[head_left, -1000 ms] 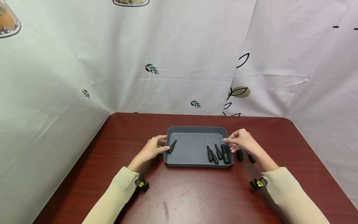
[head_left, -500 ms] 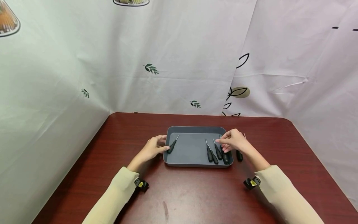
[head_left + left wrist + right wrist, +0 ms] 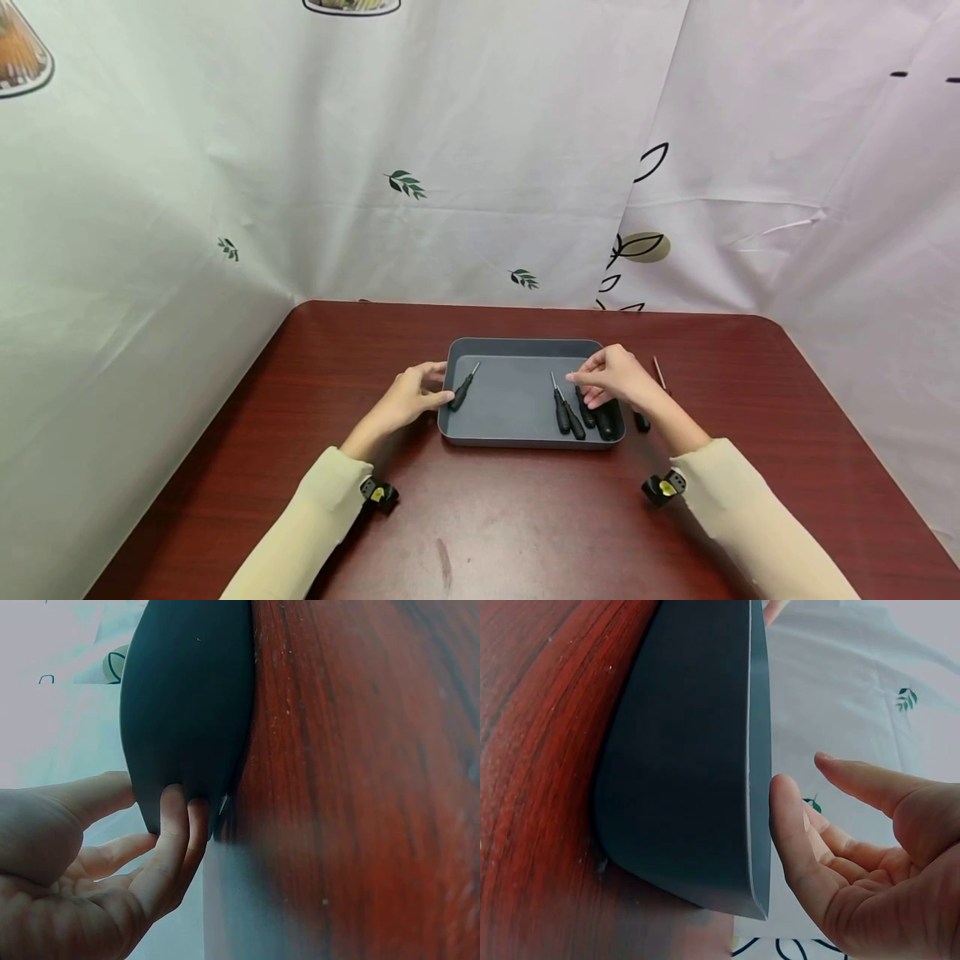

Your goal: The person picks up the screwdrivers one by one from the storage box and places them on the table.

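from my end, i see the left hand (image 3: 407, 400) pinching the left wall of the gray tray (image 3: 506, 396), thumb at the rim, fingers against the outer side. the right hand (image 3: 615, 375) is over the tray's right part, thumb and fingers slightly apart, nothing between them. one screwdriver (image 3: 461, 395) lies inside at the left, four more screwdrivers (image 3: 576, 427) at the right; another black handle (image 3: 642, 422) lies on the red table (image 3: 525, 517), just outside the right wall.
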The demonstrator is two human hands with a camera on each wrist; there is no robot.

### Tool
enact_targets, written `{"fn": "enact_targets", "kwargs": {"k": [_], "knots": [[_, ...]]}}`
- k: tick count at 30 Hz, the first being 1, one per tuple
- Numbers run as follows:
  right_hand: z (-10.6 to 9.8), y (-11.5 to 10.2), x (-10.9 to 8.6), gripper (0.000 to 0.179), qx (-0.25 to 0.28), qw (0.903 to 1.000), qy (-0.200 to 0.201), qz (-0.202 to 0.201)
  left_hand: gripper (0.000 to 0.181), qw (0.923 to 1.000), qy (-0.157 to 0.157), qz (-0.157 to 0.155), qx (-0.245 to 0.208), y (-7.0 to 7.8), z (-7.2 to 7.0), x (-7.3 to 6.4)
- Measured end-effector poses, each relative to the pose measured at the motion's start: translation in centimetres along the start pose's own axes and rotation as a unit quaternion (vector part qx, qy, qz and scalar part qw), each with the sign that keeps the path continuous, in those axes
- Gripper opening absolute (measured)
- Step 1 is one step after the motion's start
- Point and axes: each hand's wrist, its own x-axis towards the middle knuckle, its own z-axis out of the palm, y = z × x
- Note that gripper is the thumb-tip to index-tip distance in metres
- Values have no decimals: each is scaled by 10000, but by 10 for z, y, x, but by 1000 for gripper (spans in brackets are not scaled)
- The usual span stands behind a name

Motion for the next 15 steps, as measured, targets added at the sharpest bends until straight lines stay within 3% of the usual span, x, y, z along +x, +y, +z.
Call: {"fn": "enact_targets", "kwargs": {"k": [15], "knots": [[11, -1, 7, 28, 68, 9997, -159, -150, 59, 10000, 16, -68, 20, 1, 0, -1]]}}
